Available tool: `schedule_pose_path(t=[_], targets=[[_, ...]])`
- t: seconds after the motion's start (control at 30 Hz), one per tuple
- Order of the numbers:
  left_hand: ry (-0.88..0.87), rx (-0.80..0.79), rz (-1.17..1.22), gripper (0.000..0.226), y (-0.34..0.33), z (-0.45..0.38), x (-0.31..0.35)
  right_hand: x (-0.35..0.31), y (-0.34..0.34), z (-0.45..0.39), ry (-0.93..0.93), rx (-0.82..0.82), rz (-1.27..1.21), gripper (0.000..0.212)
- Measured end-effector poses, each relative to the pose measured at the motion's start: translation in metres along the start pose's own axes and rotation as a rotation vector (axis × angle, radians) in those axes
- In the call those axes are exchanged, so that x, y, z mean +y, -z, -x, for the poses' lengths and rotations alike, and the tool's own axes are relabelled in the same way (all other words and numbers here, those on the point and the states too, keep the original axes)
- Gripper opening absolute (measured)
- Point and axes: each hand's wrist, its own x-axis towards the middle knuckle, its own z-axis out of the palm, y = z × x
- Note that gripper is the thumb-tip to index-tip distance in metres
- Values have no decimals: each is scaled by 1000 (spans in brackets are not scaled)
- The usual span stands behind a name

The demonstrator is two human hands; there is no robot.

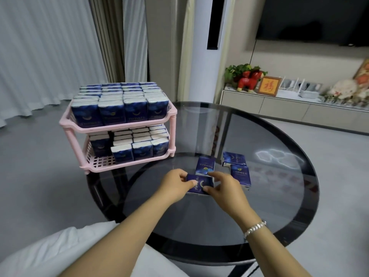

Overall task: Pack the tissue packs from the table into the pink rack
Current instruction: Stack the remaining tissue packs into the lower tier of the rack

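Pack (199, 183) flat on worktop (279, 196), long axis left–right, pinched at both ends: left hand (175, 184) and right hand (224, 186), each grip clamped on it. Rack (117, 126) up-left, left hand nearer – gap in lower tier's front-left.

A round dark glass table (279, 206) carries a pink rack (123, 126) and four loose tissue packs (234, 158).

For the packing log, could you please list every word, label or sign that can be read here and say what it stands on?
"TWINKLE": on the tissue pack that both hands hold, left hand and right hand.
"TWINKLE": on the rightmost loose pack on the glass table.
"TWINKLE": faintly, on the packs in the pink rack.
"福": on the framed sign on the cabinet.
Smaller print on the packs is too blurred.
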Motion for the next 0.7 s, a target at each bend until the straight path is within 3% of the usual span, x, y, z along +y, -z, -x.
schedule_pose_path(t=[0.17,0.3,0.43,0.53,0.7], targets=[[56,-54,363,36,6,-2,1,-8,3,-7,94,147,-269,45],[61,-45,525,33,11,-6,5,-10,14,-38,71,179,-176,37],[118,29,596,29,19,-13,1,-9,26,-73,114,-132,248,52],[165,50,672,29,24,-17,-2,-16,30,-86,127,-405,377,65],[176,61,756,34,28,-18,-3,-23,28,-93,51,-498,417,71]])
